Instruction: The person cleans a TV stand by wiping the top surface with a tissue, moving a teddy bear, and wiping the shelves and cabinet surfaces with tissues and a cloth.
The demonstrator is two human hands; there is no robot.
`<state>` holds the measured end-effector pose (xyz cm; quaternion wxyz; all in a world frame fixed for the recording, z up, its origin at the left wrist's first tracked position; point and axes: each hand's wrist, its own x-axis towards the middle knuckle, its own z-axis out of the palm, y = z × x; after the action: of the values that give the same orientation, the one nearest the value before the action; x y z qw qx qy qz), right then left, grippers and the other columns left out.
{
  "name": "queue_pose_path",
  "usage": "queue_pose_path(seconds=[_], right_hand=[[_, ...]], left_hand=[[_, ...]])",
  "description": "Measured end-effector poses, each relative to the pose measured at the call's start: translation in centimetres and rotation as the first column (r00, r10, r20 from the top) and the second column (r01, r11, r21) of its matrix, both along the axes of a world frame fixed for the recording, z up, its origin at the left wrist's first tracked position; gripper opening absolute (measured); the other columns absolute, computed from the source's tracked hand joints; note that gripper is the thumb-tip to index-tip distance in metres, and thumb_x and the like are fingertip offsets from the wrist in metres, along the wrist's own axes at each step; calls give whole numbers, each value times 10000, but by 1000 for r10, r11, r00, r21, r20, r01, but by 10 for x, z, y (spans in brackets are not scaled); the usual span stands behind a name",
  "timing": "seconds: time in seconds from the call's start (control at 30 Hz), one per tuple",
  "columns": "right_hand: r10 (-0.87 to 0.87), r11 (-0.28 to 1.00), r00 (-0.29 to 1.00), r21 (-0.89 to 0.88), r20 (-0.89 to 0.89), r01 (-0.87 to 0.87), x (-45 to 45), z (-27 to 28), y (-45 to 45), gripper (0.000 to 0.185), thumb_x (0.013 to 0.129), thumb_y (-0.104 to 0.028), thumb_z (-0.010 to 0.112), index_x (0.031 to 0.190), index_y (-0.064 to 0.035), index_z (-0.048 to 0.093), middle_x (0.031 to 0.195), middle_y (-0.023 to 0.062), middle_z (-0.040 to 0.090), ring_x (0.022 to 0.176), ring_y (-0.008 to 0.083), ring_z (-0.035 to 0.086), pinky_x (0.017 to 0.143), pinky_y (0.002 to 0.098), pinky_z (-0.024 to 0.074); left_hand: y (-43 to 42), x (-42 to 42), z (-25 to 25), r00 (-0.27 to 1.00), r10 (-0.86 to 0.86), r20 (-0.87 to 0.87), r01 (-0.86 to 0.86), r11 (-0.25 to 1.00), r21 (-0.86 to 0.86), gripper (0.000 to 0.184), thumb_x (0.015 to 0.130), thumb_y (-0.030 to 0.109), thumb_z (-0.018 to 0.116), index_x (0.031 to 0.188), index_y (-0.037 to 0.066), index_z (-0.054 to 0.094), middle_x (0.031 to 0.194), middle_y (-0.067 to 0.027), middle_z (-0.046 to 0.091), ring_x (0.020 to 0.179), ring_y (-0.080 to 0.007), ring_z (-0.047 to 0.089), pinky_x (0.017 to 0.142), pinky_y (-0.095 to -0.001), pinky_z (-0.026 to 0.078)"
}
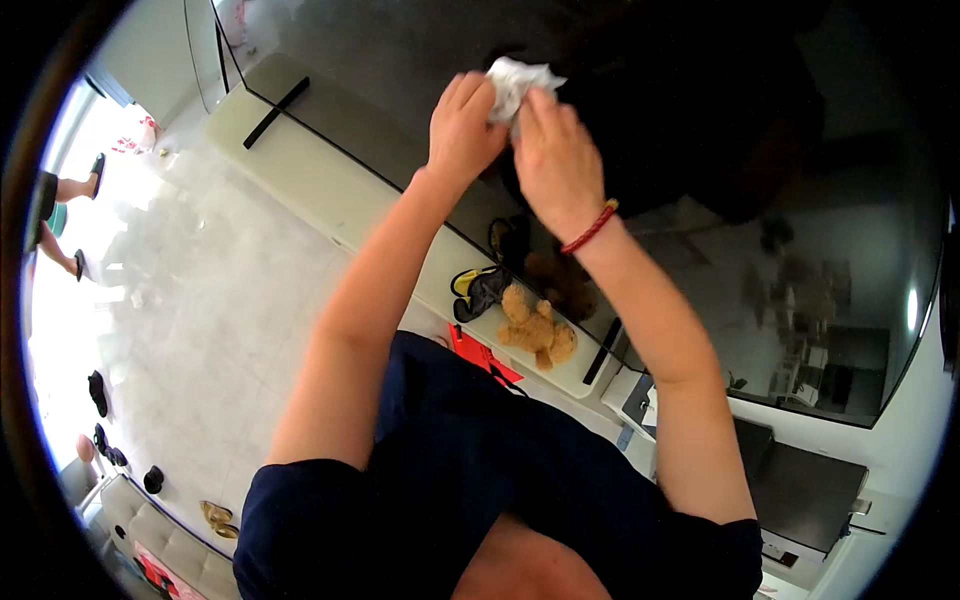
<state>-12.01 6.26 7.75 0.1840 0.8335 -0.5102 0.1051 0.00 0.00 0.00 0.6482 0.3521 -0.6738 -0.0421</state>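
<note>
A crumpled white tissue [522, 80] is bunched between my two hands, in front of the dark television screen [690, 130]. My left hand [466, 125] is closed on the tissue's left side. From the right, my right hand [556, 160] pinches it, fingers bent around the lower edge. A red bracelet [590, 228] circles my right wrist. Part of the tissue is hidden behind my fingers, and whether it touches the glass I cannot tell. The glossy screen carries dim reflections of the room.
Below the screen runs a white cabinet [330, 205], bearing a teddy bear [538, 328] and a black-and-yellow item [480, 292]. Black television feet [276, 113] rest on it. Another person's legs [75, 188] show at far left. Several shoes [97, 393] lie on the floor near a sofa [170, 530].
</note>
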Motion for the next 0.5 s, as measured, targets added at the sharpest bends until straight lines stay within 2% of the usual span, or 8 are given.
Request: queue_pose_path(seconds=[0.03, 0.07, 0.1, 0.17, 0.23, 0.5], right_hand=[[-36, 997, 997, 66, 62, 32, -1, -16, 5, 263, 896, -107, 487, 1102, 45, 550, 1208, 154, 497, 981, 296, 549, 836, 384, 491], [53, 999, 998, -9, 27, -53, 2, -24, 16, 266, 905, -102, 479, 1104, 62, 547, 1208, 157, 495, 978, 302, 546, 844, 390, 490], [37, 993, 995, 112, 88, -46, 5, -63, 26, 399, 816, -79, 610, 1174, 68, 514, 1214, 148, 491, 994, 315, 551, 860, 383, 493], [28, 994, 993, 102, 113, -40, -5, -91, 9, 417, 821, -69, 609, 1195, 78, 496, 1221, 154, 479, 1058, 318, 543, 901, 379, 485], [-48, 979, 980, 205, 191, 8, 0, -129, 18, 425, 825, -61, 606, 1206, 83, 484, 1235, 158, 466, 1091, 320, 537, 923, 377, 478], [-168, 917, 950, 396, 262, 53, 1, -242, 11, 391, 840, -31, 593, 1194, 95, 483, 1264, 194, 455, 1111, 364, 543, 920, 400, 482]], left_hand=[[8, 0, -15, 1000, -12, -9, 13, 999, 34, 312, 595, -10, 633, 894, 10, 547, 934, -154, 559, 863, -361, 540, 746, -415, 481], [16, 0, -30, 1000, -24, -17, 25, 998, 66, 299, 598, -17, 626, 885, 5, 546, 931, -154, 557, 858, -366, 537, 744, -415, 481], [34, 6, -69, 999, -35, 6, 33, 980, 196, 300, 597, -21, 624, 886, 2, 546, 930, -154, 557, 859, -367, 537, 743, -416, 481], [16, -8, -97, 999, -46, -17, 49, 975, 215, 303, 596, -29, 622, 888, -4, 545, 929, -153, 558, 861, -369, 536, 743, -418, 481], [28, -4, -131, 998, -66, -14, 68, 955, 289, 313, 591, -30, 631, 892, -5, 546, 939, -156, 561, 872, -368, 540, 748, -423, 482], [27, -13, -243, 996, -63, -62, 84, 893, 443, 315, 595, -38, 650, 886, 7, 537, 988, -137, 576, 903, -348, 552, 760, -408, 494]])
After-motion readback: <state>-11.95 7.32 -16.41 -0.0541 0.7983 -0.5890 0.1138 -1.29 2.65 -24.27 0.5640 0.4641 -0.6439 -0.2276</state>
